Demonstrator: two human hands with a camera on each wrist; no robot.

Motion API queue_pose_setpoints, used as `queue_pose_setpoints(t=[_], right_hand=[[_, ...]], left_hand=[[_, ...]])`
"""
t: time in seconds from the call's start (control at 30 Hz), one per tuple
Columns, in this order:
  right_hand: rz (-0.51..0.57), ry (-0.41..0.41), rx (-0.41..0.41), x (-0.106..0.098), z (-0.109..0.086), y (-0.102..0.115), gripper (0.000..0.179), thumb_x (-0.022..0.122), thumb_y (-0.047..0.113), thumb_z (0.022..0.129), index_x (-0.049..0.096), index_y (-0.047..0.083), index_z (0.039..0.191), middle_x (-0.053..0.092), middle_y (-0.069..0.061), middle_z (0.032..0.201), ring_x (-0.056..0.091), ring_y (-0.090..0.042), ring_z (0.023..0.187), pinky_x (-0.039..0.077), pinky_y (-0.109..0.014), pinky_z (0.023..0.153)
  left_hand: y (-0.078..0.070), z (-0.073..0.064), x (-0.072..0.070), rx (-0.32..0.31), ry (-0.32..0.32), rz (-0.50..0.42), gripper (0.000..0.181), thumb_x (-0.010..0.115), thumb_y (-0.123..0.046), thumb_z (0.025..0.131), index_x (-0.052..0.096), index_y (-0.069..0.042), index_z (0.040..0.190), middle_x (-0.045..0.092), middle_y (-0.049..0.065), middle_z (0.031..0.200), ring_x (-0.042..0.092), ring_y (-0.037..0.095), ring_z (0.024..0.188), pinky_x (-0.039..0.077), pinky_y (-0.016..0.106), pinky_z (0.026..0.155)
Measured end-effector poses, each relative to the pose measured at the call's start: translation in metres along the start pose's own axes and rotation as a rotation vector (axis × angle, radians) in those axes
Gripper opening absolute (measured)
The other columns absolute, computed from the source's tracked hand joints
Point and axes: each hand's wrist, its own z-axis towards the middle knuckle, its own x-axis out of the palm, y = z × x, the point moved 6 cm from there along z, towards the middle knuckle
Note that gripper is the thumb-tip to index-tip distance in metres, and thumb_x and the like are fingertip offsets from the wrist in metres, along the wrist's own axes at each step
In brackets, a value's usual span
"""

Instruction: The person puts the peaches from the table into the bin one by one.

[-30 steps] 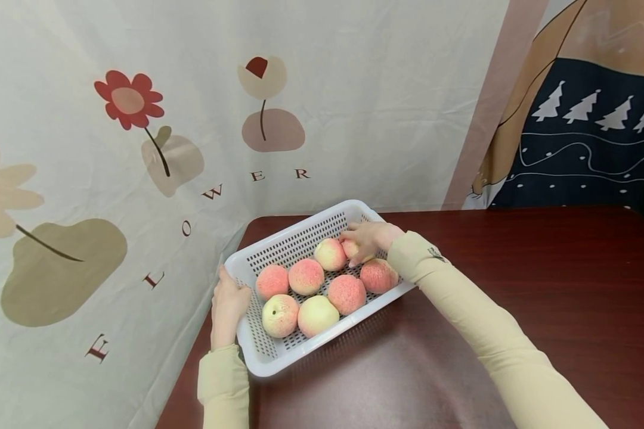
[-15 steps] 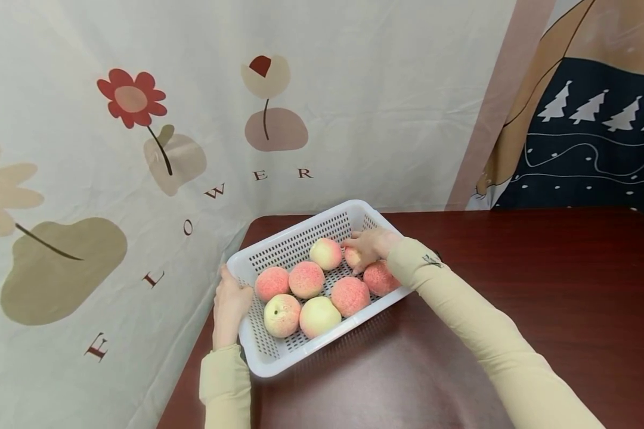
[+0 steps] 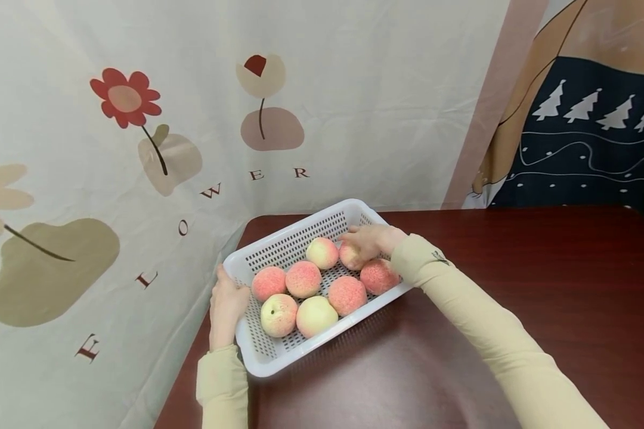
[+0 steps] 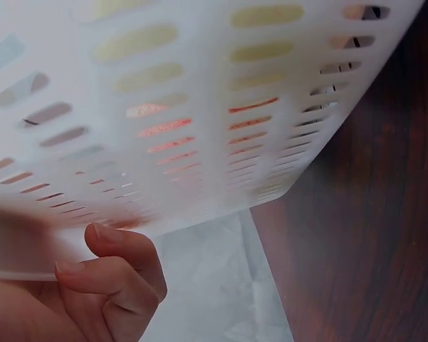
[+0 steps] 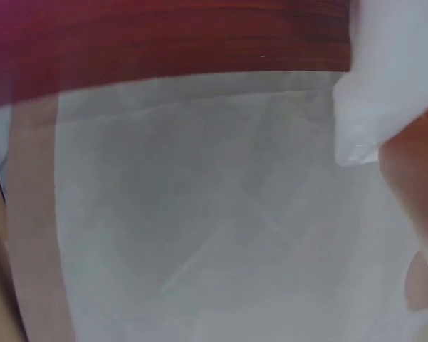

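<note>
A white slotted plastic basket (image 3: 327, 208) stands at an angle at the table's far left and holds several pink and yellow peaches. My left hand (image 3: 228, 307) grips its left end; in the left wrist view, the fingers (image 4: 117, 274) curl under the rim. Inside the right end, my right hand (image 3: 367, 239) holds a peach (image 3: 350, 255), its fingers bent over the back of it. A yellowish peach (image 3: 322, 253) lies just left of that one, and a redder peach (image 3: 379, 276) is below the wrist. In the right wrist view, the basket's corner (image 5: 363, 135) hides most of the hand.
The dark red-brown table (image 3: 515, 286) extends to the right and in front of the basket. A pale curtain (image 3: 375, 119) printed with flowers and letters hangs behind and along the left side. Further right hangs dark cloth (image 3: 585, 155) with white trees.
The yellowish peach beside my right hand has shifted left. More of the peach under my right hand shows now. My left hand keeps its place on the basket.
</note>
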Motion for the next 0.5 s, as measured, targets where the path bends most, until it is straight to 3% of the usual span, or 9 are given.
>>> queue_pose_setpoints(t=[0.13, 0.23, 0.33, 0.5], right_hand=[[-0.010, -0.032, -0.035, -0.009, -0.010, 0.001, 0.070, 0.060, 0.045, 0.089, 0.032, 0.020, 0.149, 0.026, -0.012, 0.156, 0.033, -0.032, 0.141, 0.032, -0.047, 0.112], [0.038, -0.083, -0.071, -0.018, -0.026, 0.001, 0.067, 0.058, 0.043, 0.091, 0.033, 0.020, 0.149, 0.028, -0.012, 0.155, 0.033, -0.032, 0.141, 0.034, -0.049, 0.110], [0.118, -0.144, -0.086, -0.026, -0.046, -0.001, 0.065, 0.057, 0.041, 0.092, 0.031, 0.022, 0.149, 0.025, -0.012, 0.156, 0.034, -0.031, 0.141, 0.034, -0.051, 0.109], [0.171, -0.263, -0.090, -0.033, -0.079, -0.011, 0.065, 0.059, 0.043, 0.091, 0.033, 0.025, 0.148, 0.032, -0.009, 0.153, 0.040, -0.030, 0.136, 0.038, -0.050, 0.107]], left_hand=[[0.001, -0.002, -0.002, 0.006, -0.027, -0.002, 0.080, 0.040, -0.009, 0.085, -0.003, 0.001, 0.151, 0.033, 0.036, 0.143, 0.050, 0.050, 0.115, 0.045, 0.058, 0.090], [0.001, -0.004, -0.004, 0.016, -0.089, -0.006, 0.077, 0.041, -0.012, 0.086, 0.005, -0.001, 0.152, 0.031, 0.034, 0.146, 0.044, 0.051, 0.123, 0.039, 0.061, 0.098], [0.000, -0.007, -0.008, 0.045, -0.210, -0.016, 0.068, 0.043, -0.016, 0.088, 0.021, -0.001, 0.150, 0.037, 0.031, 0.144, 0.039, 0.051, 0.127, 0.034, 0.062, 0.102], [-0.004, -0.017, -0.020, 0.149, -0.481, -0.055, 0.048, 0.046, -0.018, 0.090, 0.050, 0.003, 0.133, 0.060, 0.027, 0.118, 0.054, 0.048, 0.109, 0.041, 0.059, 0.089]])
